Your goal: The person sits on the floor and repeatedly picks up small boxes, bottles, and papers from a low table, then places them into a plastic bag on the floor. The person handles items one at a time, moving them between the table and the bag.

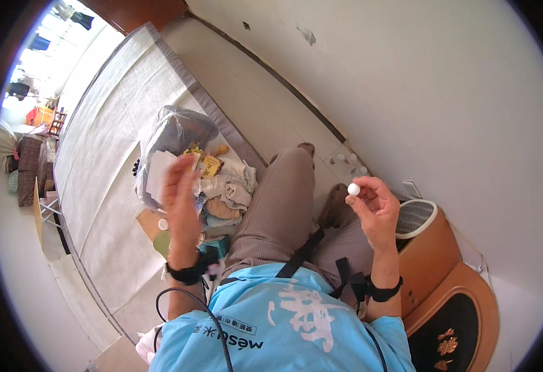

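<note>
My right hand [378,214] is raised above my right leg. Between thumb and fingertips it pinches a small white ball [354,189]. Over the bed's edge my left hand [181,192] is smeared by motion, so its fingers cannot be read. A white sheet of card or paper [157,173] shows right beside those fingers, and whether they touch it I cannot tell. Around that hand lie a yellow box [210,165], a heap of pale clothes [229,189], a teal box [217,245] and a small white round piece [163,224].
A clear plastic bag with something dark inside [181,127] stands on the bed [107,124]. Several clear containers [348,162] are on the floor by the wall [433,93]. To my right is brown wooden furniture [433,273] with a mesh-topped part [415,220]. A cable [222,335] crosses my shirt.
</note>
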Demonstrator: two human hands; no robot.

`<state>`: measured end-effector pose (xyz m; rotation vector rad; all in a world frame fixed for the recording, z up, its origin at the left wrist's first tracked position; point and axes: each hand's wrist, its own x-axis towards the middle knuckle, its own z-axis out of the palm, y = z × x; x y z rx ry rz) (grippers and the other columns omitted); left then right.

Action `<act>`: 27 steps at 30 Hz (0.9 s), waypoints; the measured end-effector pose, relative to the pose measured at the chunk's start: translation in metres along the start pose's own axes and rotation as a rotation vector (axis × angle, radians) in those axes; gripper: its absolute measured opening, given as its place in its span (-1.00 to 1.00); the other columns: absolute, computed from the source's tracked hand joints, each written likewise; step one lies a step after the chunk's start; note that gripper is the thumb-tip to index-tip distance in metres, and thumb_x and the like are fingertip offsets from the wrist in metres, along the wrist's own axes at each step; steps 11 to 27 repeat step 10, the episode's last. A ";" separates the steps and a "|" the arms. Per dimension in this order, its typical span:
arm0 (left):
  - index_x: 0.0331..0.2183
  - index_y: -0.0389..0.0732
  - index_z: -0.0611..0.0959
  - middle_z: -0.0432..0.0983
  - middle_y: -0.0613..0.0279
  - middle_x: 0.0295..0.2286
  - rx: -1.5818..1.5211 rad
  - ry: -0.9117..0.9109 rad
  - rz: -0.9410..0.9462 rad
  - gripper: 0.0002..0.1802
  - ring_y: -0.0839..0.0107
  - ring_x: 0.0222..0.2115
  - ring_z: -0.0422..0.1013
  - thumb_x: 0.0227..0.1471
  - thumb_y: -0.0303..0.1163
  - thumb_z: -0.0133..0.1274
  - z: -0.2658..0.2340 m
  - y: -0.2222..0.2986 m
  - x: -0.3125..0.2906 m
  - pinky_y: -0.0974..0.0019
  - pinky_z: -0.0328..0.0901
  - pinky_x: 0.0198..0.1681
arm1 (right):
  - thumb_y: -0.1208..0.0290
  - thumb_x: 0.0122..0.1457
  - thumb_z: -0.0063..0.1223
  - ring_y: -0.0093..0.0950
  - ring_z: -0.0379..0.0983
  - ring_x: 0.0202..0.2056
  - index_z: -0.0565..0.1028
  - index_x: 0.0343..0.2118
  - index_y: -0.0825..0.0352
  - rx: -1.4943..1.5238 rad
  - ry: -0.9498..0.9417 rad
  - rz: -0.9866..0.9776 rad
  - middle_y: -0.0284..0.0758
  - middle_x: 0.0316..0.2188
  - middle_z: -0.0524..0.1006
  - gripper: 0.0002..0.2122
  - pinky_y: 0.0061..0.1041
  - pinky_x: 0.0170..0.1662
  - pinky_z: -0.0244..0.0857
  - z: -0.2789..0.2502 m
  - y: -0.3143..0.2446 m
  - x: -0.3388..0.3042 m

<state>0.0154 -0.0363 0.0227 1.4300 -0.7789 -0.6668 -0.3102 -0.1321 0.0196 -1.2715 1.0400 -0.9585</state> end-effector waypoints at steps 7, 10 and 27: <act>-0.06 -0.24 0.48 0.43 0.29 -0.12 -0.463 -0.596 -0.468 -0.66 0.50 -0.09 0.35 0.09 -0.49 0.06 0.161 0.006 0.016 0.39 0.25 -0.02 | 0.61 -0.03 0.21 -0.54 0.43 -0.39 0.49 -0.25 0.30 -0.269 -0.157 -0.127 -0.31 -0.34 0.50 -0.75 -0.62 -0.28 0.33 0.013 -0.008 0.070; 0.01 -0.20 0.45 0.44 0.26 -0.07 -0.492 -0.643 -0.474 -0.58 0.44 -0.06 0.36 0.09 -0.44 0.09 0.186 -0.016 0.047 0.36 0.23 0.05 | 0.61 -0.03 0.20 -0.43 0.47 -0.35 0.48 -0.25 0.30 -0.308 -0.224 -0.181 -0.29 -0.32 0.50 -0.75 -0.56 -0.27 0.36 0.016 -0.001 0.117; 0.01 -0.20 0.45 0.44 0.26 -0.07 -0.492 -0.643 -0.474 -0.58 0.44 -0.06 0.36 0.09 -0.44 0.09 0.186 -0.016 0.047 0.36 0.23 0.05 | 0.61 -0.03 0.20 -0.43 0.47 -0.35 0.48 -0.25 0.30 -0.308 -0.224 -0.181 -0.29 -0.32 0.50 -0.75 -0.56 -0.27 0.36 0.016 -0.001 0.117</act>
